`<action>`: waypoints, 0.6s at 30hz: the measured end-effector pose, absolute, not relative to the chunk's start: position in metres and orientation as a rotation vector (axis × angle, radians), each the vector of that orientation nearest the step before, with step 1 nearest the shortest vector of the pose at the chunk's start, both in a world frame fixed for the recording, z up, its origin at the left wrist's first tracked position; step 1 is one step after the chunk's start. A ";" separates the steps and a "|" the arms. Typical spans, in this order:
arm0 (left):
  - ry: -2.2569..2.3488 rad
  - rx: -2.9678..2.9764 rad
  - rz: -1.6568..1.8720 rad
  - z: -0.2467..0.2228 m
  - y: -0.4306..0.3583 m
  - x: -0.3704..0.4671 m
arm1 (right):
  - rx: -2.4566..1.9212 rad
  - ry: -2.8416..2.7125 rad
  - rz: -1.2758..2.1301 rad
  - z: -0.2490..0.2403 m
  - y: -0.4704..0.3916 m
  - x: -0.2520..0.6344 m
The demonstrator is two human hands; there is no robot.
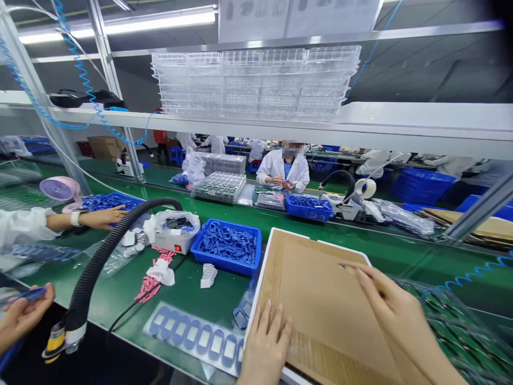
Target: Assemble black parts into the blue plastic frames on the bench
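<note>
My left hand (269,342) lies flat with fingers stretched over the left edge of a brown cardboard sheet (320,299), which sits on a white board or tray (265,270). Above the sheet's far right part, my right hand (387,299) pinches a small thin thing with a dark tip (343,266); its kind is too small to make out. Left of my left hand is a clear strip of blue oval pieces with white rectangles (192,334). Several similar oval pieces (241,314) lie against the board.
Beyond the strip stand a blue bin (256,262) of blue parts and a white machine (174,243). Pink pieces (148,286) and a black hose (94,267) are further left. A co-worker's hands (100,216) work at the left. Green circuit boards (460,331) lie right.
</note>
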State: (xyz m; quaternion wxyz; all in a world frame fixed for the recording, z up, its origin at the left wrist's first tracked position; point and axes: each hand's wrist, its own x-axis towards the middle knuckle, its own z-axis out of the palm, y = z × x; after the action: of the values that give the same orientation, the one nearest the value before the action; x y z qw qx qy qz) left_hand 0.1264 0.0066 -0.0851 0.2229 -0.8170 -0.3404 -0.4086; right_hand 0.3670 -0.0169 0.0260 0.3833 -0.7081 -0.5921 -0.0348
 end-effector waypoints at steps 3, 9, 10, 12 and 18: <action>-0.961 -2.225 -1.192 -0.093 0.008 0.126 | -1.930 -1.579 0.121 0.033 0.078 0.332; -0.915 -2.315 -1.190 -0.102 0.012 0.117 | -2.109 -1.551 0.220 -0.012 0.200 0.303; -0.921 -2.312 -1.215 -0.103 0.013 0.117 | -2.128 -1.542 0.227 -0.020 0.208 0.302; -0.931 -2.302 -1.233 -0.105 0.014 0.118 | -2.169 -1.513 0.226 -0.033 0.217 0.302; -0.955 -2.192 -1.406 -0.100 0.014 0.121 | -2.285 -1.416 0.154 -0.051 0.223 0.300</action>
State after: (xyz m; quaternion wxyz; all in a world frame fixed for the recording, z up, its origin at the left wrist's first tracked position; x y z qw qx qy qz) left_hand 0.1212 0.0143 -0.1003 0.1830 -0.7768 -0.3386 -0.4983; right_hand 0.2996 0.2233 -0.0513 0.2224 -0.8274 -0.5127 0.0559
